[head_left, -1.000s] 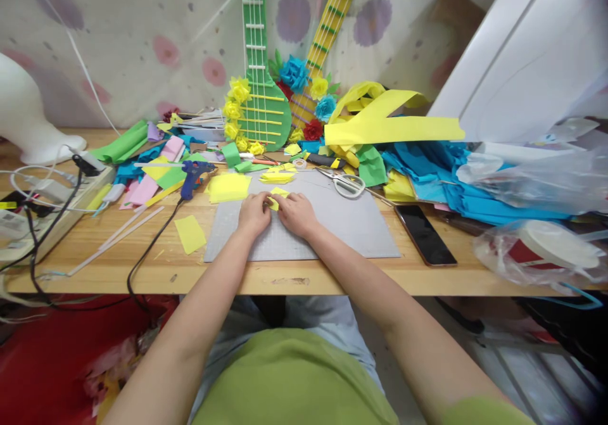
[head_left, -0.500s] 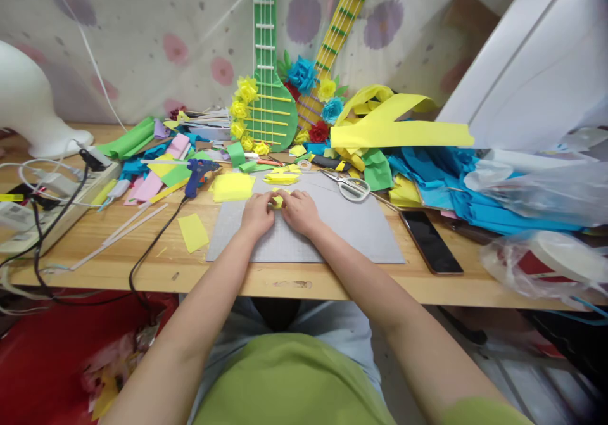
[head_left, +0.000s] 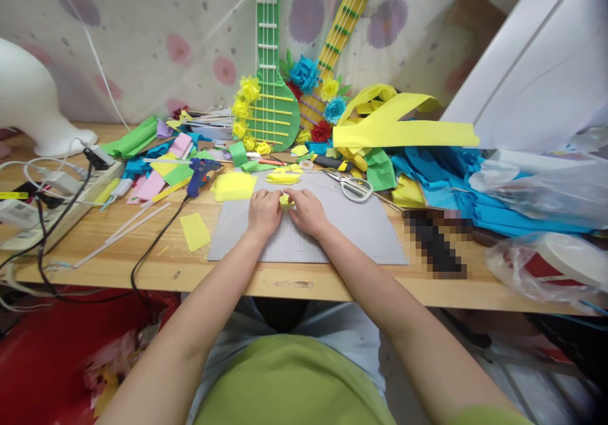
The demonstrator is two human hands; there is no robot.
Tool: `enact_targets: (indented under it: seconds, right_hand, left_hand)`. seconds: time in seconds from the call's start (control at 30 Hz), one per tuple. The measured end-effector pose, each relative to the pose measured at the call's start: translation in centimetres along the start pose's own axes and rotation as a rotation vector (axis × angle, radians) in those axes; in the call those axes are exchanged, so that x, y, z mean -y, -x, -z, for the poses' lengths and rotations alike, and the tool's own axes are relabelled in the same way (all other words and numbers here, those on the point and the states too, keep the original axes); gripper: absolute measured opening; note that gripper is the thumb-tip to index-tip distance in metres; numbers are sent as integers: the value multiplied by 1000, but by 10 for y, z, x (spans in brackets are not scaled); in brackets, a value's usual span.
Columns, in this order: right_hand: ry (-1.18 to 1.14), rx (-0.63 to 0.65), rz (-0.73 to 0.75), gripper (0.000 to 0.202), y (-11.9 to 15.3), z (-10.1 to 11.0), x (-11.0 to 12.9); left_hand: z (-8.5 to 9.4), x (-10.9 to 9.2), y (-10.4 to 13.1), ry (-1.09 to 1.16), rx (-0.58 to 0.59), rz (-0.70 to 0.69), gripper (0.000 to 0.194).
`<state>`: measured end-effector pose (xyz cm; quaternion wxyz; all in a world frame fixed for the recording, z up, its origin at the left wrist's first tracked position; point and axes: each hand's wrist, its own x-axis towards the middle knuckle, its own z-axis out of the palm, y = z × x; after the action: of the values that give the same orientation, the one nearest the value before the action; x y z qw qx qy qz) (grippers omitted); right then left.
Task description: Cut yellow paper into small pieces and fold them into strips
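Over the grey cutting mat (head_left: pixel 365 241), my left hand (head_left: pixel 265 211) and my right hand (head_left: pixel 308 211) meet fingertip to fingertip. Pinched between them is a small piece of yellow paper (head_left: pixel 285 199), mostly covered by the fingers. Both hands are closed on it. Just beyond the hands lie folded yellow paper pieces (head_left: pixel 284 177). A stack of yellow paper sheets (head_left: pixel 234 186) sits to the left of them, partly over the mat's corner. White-handled scissors (head_left: pixel 356 189) rest on the mat's far right part.
A blue glue gun (head_left: pixel 197 175) stands left, its cord running to the table edge. A single yellow sheet (head_left: pixel 194 232) lies nearby. Behind are a green paper instrument (head_left: pixel 275 114), a yellow strip (head_left: pixel 408 135) and blue paper (head_left: pixel 441 181). At left is a power strip (head_left: pixel 71 209).
Both hands have shifted slightly right with the yellow paper between them. The left fingers look more curled, and the right hand has turned a little. The view has also moved slightly.
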<state>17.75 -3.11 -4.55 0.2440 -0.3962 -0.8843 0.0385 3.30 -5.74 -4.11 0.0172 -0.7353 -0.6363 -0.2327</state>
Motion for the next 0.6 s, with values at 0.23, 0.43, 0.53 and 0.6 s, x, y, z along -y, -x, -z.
enact_targets:
  seconds: [0.23, 0.43, 0.53, 0.6]
  right_hand:
    - [-65, -26, -133, 39, -2, -4, -5]
    - [-287, -32, -232, 43, 1, -3, -12]
    - [-279, -33, -254, 43, 1, -4, -13]
    - [-222, -51, -256, 42, 1, -3, -11]
  left_hand:
    - [4, 9, 0, 120, -21, 51, 41]
    - [6, 23, 0, 207, 44, 101, 30]
    - [8, 22, 0, 178, 21, 86, 33]
    - [10, 19, 0, 156, -13, 78, 35]
